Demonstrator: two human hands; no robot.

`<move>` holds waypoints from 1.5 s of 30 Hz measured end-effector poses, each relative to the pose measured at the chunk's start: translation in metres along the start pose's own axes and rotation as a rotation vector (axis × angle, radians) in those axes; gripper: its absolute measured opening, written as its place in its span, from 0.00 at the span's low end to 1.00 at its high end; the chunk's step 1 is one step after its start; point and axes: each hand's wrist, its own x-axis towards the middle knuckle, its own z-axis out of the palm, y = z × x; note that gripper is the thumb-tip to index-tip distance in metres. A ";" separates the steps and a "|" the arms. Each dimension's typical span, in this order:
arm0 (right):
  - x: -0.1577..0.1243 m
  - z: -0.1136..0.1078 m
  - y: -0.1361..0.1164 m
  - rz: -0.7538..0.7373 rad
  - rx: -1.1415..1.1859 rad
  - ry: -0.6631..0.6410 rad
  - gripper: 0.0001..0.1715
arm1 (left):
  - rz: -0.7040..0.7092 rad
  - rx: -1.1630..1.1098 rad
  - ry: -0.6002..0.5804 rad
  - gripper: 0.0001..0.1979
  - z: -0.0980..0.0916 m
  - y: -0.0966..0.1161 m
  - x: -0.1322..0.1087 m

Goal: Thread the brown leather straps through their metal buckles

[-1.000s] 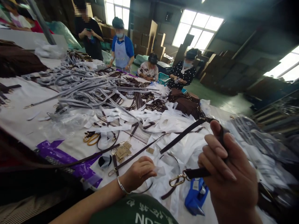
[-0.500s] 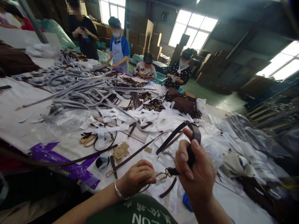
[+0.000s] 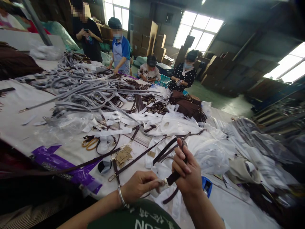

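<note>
From the head view, my right hand has dropped lower and nearer than before, clamped on the brown strap; my left hand now pinches its clasp end, both hands together above the tabletop

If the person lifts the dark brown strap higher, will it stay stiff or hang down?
The dark brown strap probably hangs limp: it folds over the right hand and trails across the table. It seems light for its length, being thin and narrow. Its end at the left hand might swing.
</note>
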 end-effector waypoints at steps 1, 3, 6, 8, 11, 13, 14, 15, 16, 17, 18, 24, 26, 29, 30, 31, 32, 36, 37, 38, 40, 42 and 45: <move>0.001 -0.004 0.001 0.021 0.022 0.013 0.14 | -0.023 -0.009 -0.037 0.17 -0.002 0.000 0.000; 0.002 -0.010 0.004 0.059 0.082 0.026 0.14 | -0.063 0.018 -0.094 0.19 -0.005 -0.002 0.002; 0.003 -0.012 0.006 0.090 0.176 0.010 0.15 | -0.124 0.083 -0.126 0.24 -0.006 -0.006 0.004; 0.004 -0.010 0.006 0.091 0.221 -0.015 0.16 | -0.197 0.036 -0.148 0.27 -0.005 -0.007 0.004; 0.003 -0.008 0.007 0.096 0.259 -0.053 0.18 | -0.264 -0.083 -0.169 0.29 -0.001 -0.008 0.005; 0.002 -0.008 0.009 0.105 0.257 -0.070 0.19 | -0.232 -0.126 -0.147 0.29 0.002 -0.007 0.006; 0.002 -0.008 0.010 0.113 0.244 -0.076 0.19 | -0.206 -0.136 -0.124 0.29 0.003 -0.007 0.007; 0.001 -0.009 0.011 0.119 0.223 -0.079 0.19 | -0.182 -0.138 -0.096 0.29 0.005 -0.007 0.007; 0.001 -0.009 0.013 0.122 0.196 -0.083 0.19 | -0.162 -0.136 -0.066 0.29 0.006 -0.007 0.008; 0.000 -0.009 0.015 0.117 0.164 -0.082 0.18 | -0.149 -0.128 -0.037 0.29 0.007 -0.008 0.009; 0.000 -0.008 0.016 0.099 0.130 -0.075 0.18 | -0.140 -0.113 -0.011 0.30 0.009 -0.009 0.010; 0.004 -0.007 0.020 -0.084 -0.025 0.006 0.13 | -0.052 0.047 0.114 0.25 0.008 -0.005 0.010; 0.006 -0.014 0.018 -0.167 -0.140 -0.005 0.11 | 0.007 0.060 0.119 0.24 0.005 0.002 0.010; 0.006 -0.030 0.018 -0.332 -0.380 0.002 0.09 | 0.055 0.047 0.123 0.22 0.002 0.006 0.009; 0.004 -0.036 0.020 -0.373 -0.437 0.020 0.09 | 0.055 0.050 0.130 0.22 0.001 0.006 0.009; 0.002 -0.040 0.022 -0.399 -0.477 0.036 0.08 | 0.052 0.060 0.137 0.21 0.001 0.005 0.009; -0.001 -0.044 0.025 -0.404 -0.503 0.045 0.08 | 0.046 0.077 0.146 0.21 0.001 0.003 0.009; -0.011 -0.050 0.036 -0.248 -0.531 0.032 0.11 | 0.043 0.173 0.159 0.19 0.002 -0.003 0.009; -0.011 -0.051 0.038 -0.247 -0.538 0.047 0.11 | 0.057 0.194 0.165 0.18 0.002 -0.003 0.009; -0.011 -0.051 0.038 -0.277 -0.551 0.070 0.10 | 0.078 0.212 0.173 0.17 0.001 -0.003 0.009; -0.010 -0.052 0.035 -0.385 -0.596 0.114 0.10 | 0.115 0.224 0.188 0.15 -0.001 -0.001 0.009; -0.007 -0.051 0.032 -0.461 -0.625 0.144 0.10 | 0.112 0.195 0.193 0.14 -0.003 0.000 0.009; -0.005 -0.047 0.029 -0.507 -0.604 0.194 0.08 | 0.068 0.108 0.226 0.13 -0.004 -0.002 0.010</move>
